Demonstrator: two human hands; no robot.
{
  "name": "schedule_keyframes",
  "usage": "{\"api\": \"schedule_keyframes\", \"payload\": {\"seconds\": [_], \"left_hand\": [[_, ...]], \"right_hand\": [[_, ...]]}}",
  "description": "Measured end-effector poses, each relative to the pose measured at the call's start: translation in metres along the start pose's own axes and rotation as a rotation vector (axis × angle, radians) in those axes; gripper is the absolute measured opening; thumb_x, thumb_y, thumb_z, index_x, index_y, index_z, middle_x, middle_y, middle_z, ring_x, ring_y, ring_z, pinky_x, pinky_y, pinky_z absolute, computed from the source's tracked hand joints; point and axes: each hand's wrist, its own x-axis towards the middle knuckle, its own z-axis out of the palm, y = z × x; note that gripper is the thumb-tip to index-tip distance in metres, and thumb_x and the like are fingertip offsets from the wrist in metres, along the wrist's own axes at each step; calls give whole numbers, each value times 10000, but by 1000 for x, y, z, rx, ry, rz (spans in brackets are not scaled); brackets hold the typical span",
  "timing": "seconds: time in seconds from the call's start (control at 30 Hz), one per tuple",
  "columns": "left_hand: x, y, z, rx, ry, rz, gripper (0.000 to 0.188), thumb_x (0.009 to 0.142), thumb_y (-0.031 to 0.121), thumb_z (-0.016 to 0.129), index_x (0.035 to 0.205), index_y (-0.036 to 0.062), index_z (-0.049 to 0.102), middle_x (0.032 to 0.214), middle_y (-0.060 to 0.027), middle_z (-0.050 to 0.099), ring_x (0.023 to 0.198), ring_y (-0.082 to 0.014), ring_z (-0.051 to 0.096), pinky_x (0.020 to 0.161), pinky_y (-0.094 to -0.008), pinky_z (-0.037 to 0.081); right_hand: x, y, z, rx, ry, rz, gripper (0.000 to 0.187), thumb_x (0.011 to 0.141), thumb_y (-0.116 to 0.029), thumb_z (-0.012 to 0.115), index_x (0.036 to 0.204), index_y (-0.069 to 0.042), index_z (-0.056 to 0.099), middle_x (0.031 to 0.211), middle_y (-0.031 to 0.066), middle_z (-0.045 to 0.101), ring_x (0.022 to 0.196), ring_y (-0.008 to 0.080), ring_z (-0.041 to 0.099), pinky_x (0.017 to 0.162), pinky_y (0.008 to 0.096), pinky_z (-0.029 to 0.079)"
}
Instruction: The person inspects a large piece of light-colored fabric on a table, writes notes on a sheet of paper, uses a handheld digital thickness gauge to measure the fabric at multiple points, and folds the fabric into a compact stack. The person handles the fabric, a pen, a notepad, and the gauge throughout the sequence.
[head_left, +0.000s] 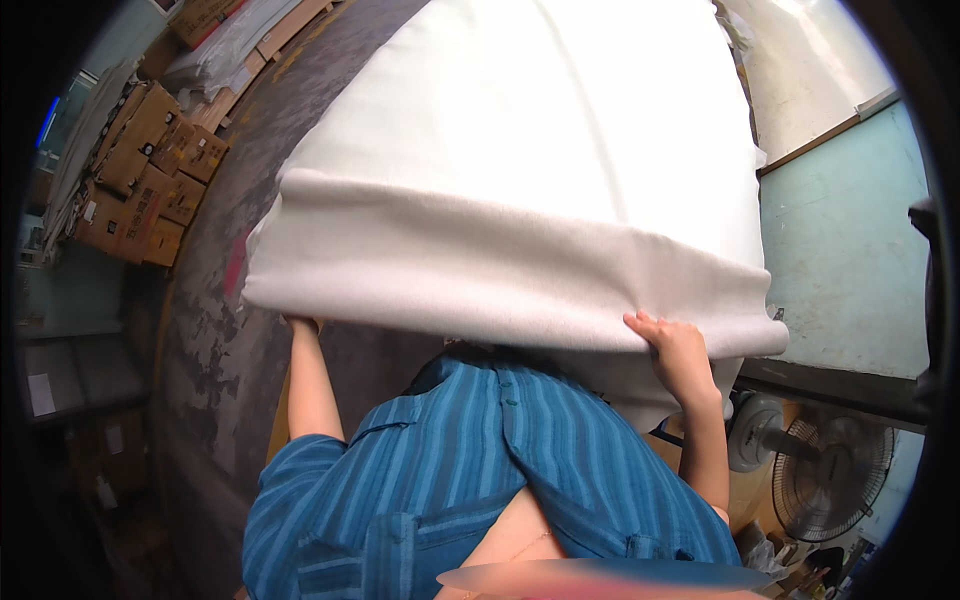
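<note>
A wide sheet of white fabric (480,130) spreads away in front of me, with a thick rolled or folded edge (450,270) along its near side. Beneath the left end of that edge is my left hand (303,323); the cloth hides its fingers. Near the right end, my right hand (668,338) rests its fingertips on top of the fold, while its thumb side is partly out of sight. More of the white cloth hangs below the edge beside my right wrist.
Stacked cardboard boxes (135,205) stand on the floor at the left. A pale blue-green panel (845,240) borders the fabric on the right. Below it is a fan (832,478) with a round wire guard. Wrapped white material lies on a wooden pallet (285,30) at the far left.
</note>
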Motion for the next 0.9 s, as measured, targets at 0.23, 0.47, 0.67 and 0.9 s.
{"api": "schedule_keyframes", "payload": {"seconds": [0.23, 0.47, 0.67, 0.9], "left_hand": [[-71, 16, -19, 86, 246, 40, 642, 1011, 458, 473, 1524, 100, 330, 1518, -224, 314, 1380, -331, 345, 1062, -473, 358], [-38, 91, 86, 278, 416, 602, 731, 974, 542, 506, 1542, 125, 312, 1594, -218, 187, 1471, -350, 193, 1140, -534, 252], [50, 156, 176, 1080, 360, 623, 851, 894, 622, 586, 1547, 145, 321, 1620, -216, 198, 1503, -372, 191, 1168, -583, 215], [24, 88, 138, 579, -36, 193, 467, 915, 394, 666, 1102, -23, 571, 919, -144, 677, 680, -201, 652, 580, -325, 562]], "right_hand": [[4, 19, -27, 96, -593, 146, 435, 718, 29, 620, 1090, -146, 762, 988, 161, 716, 858, 351, 682, 776, 407, 543], [97, 95, -101, 440, -592, 260, 297, 710, 25, 701, 1006, 39, 725, 819, 69, 730, 755, 111, 660, 737, 287, 530], [163, 128, -66, 265, 431, 162, 355, 925, -141, 687, 1261, -34, 645, 1212, 104, 702, 1129, 215, 652, 950, 350, 497], [119, 75, 33, 115, -48, -95, 775, 771, -76, 751, 1481, -176, 457, 1551, 142, 403, 1435, 365, 364, 1172, 476, 311]]}}
